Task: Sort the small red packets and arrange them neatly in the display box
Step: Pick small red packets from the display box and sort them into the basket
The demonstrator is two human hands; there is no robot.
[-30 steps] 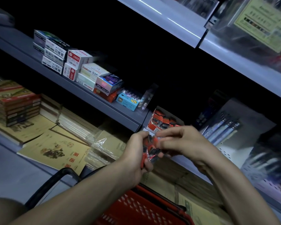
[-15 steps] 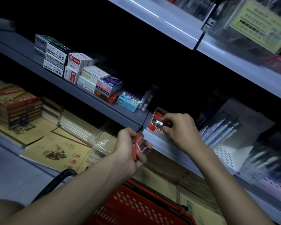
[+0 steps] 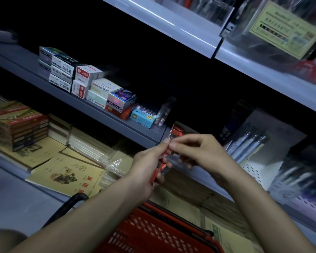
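The left hand (image 3: pixel 150 167) is curled round a bundle of small red packets (image 3: pixel 160 169) and grips them upright, just in front of the front edge of the grey metal shelf (image 3: pixel 22 61). The right hand (image 3: pixel 199 150) meets it from the other side. Its thumb and forefinger pinch the bundle's top end, and its other fingers are loosely bent. Just behind both hands, at that front edge, stands the open red cardboard display box (image 3: pixel 178 130), mostly hidden, with red packets inside. A red plastic mesh shopping basket (image 3: pixel 153 232) sits below the forearms. Small stacked cardboard boxes (image 3: pixel 84 79) line the shelf's left part.
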